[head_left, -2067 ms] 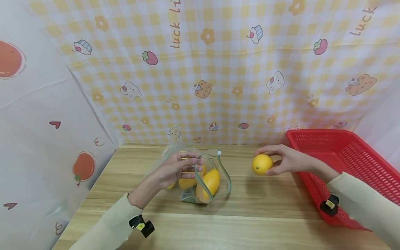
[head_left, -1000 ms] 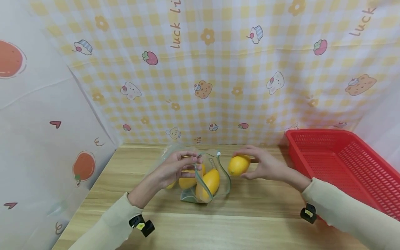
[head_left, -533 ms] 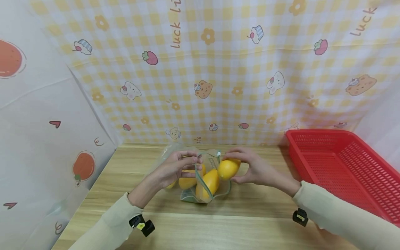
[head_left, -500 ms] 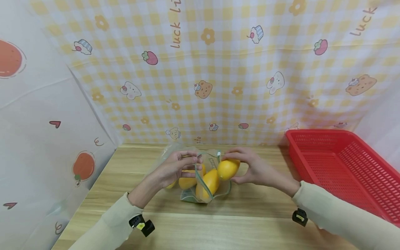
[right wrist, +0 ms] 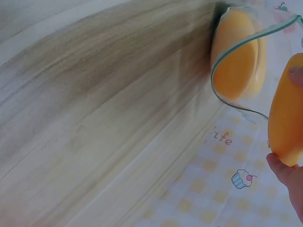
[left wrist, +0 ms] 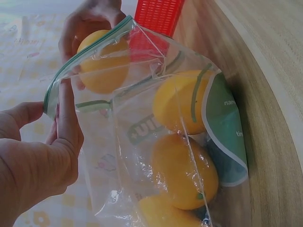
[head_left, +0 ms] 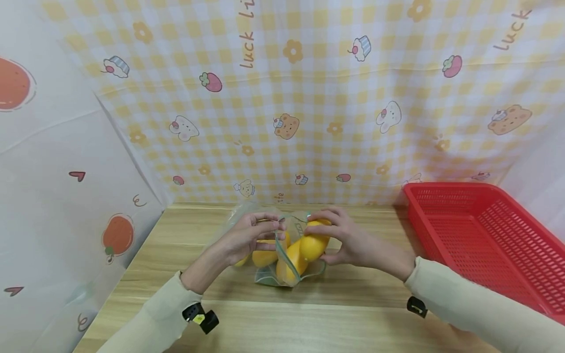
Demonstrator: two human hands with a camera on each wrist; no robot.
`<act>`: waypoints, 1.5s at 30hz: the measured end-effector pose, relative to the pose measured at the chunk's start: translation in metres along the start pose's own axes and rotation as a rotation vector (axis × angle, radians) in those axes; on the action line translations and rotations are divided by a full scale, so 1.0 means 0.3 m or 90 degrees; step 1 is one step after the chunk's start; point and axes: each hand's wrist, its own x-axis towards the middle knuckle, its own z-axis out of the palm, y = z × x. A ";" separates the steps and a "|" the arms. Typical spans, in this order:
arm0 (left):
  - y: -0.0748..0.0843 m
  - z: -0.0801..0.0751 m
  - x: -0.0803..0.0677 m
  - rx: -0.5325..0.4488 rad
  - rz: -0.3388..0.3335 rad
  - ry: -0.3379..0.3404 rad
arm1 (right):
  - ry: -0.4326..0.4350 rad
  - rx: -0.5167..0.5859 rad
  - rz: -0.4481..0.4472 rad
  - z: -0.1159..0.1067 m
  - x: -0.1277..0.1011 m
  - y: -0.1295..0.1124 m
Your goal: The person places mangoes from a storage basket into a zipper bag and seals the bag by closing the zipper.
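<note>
A clear zip bag [head_left: 266, 278] with a green rim lies on its side, mouth facing right, with several yellow mangoes [left wrist: 184, 172] inside. My left hand [head_left: 247, 239] pinches the near side of its mouth between thumb and fingers. My right hand [head_left: 355, 241] grips another mango [head_left: 313, 246], fingers over the top and thumb below. This mango overlaps the bag's mouth, just above the frontmost mango inside; how far in it is, I cannot tell. The right wrist view shows the held mango [right wrist: 285, 116] beside the green rim.
A red perforated plastic basket [head_left: 454, 245] stands on the right of the wooden table [head_left: 282, 323]. A checked cloth [head_left: 322, 162] hangs behind the table, and a white printed sheet [head_left: 66, 211] covers the left side.
My right hand has carried the mango leftward from beside the basket to the bag's mouth, lowering and tilting it slightly. The left hand has kept its hold on the bag.
</note>
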 end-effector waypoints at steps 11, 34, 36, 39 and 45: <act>0.008 0.006 0.007 0.009 0.011 0.003 | 0.006 0.006 -0.014 0.019 0.018 -0.016; 0.020 0.015 0.017 0.010 0.015 0.032 | 0.002 -0.032 -0.082 0.058 0.044 -0.033; 0.020 0.015 0.016 0.011 0.023 0.034 | 0.008 -0.012 -0.084 0.062 0.044 -0.031; 0.024 0.016 0.014 0.012 0.039 0.045 | 0.031 0.031 -0.069 0.055 0.041 -0.022; 0.041 0.020 0.006 0.003 0.052 0.076 | 0.038 0.045 0.007 0.010 0.018 -0.002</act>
